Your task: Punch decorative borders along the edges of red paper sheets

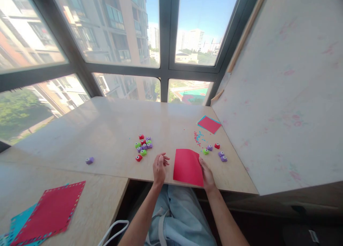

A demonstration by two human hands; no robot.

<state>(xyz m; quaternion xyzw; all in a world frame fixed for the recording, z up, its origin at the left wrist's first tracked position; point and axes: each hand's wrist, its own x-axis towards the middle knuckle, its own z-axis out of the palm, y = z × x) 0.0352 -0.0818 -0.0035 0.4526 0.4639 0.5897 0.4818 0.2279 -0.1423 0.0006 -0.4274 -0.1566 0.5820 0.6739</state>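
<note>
The left hand (160, 168) was held out just left of the red paper sheet (187, 168), its fingers loosely curled and half spread towards it without touching. The right hand (207, 174) gripped the sheet's right edge, thumb on top, forearm angling in from the lower right. The sheet sat between both hands at the tabletop's (112, 121) near edge, right of the clustered craft punches (143, 146).

Light blue trousers (184, 214) (faded, denim-like) are worn; forearms (144, 214) and hands (159, 171) are bare.
</note>
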